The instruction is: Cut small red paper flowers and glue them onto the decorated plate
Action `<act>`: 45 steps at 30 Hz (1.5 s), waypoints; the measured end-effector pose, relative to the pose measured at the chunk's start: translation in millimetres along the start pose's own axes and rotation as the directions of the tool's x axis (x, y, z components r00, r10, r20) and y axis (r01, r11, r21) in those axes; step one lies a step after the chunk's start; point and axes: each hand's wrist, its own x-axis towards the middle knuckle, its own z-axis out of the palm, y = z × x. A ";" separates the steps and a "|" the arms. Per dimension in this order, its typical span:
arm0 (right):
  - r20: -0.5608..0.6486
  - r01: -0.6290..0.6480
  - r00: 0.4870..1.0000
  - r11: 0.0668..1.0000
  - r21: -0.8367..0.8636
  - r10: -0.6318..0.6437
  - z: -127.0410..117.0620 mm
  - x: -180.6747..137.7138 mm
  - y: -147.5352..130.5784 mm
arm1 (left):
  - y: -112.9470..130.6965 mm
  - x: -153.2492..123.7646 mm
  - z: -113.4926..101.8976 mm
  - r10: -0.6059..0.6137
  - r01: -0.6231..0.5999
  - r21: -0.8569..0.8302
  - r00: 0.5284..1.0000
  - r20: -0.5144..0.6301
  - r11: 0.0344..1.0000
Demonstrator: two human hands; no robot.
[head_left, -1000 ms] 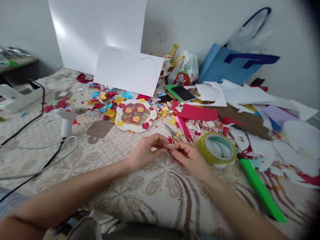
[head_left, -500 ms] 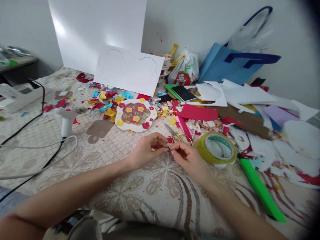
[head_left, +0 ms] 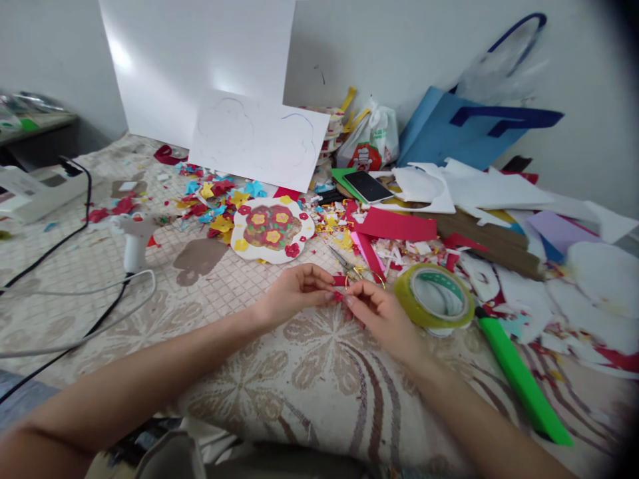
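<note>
My left hand point(head_left: 292, 293) and my right hand point(head_left: 382, 314) meet fingertip to fingertip over a patterned cloth. Both pinch a small red paper piece point(head_left: 339, 296) between thumb and fingers. Small scissors with gold handles point(head_left: 355, 269) lie just beyond my fingers. A roll of clear tape point(head_left: 433, 296) sits right of my right hand. A white round plate point(head_left: 272, 229) decorated with red and yellow paper flowers lies farther back.
A white glue gun point(head_left: 134, 241) with cables lies at the left. Coloured paper scraps point(head_left: 214, 199), a red sheet point(head_left: 397, 226), a phone point(head_left: 368, 186), a green stick point(head_left: 522, 379), white sheets and a blue bag point(head_left: 464, 133) crowd the back and right.
Both hands stay together at the red piece, fingers shifting slightly; the hands have edged a little away from me.
</note>
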 end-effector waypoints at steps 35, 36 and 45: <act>0.050 -0.070 0.997 0.971 0.227 0.060 1.9 3.1 8.3 | 35.5 25.4 -69.4 0.528 -0.020 0.925 0.826 -0.198 0.379; 0.050 -0.071 0.997 0.972 0.225 0.061 1.7 3.2 8.3 | 37.2 24.5 -67.4 0.535 -0.035 0.919 0.822 -0.197 0.392; 0.052 -0.077 0.996 0.976 0.204 0.068 1.8 4.2 8.6 | 36.7 17.8 -38.9 0.089 -0.063 0.310 0.994 -0.070 0.948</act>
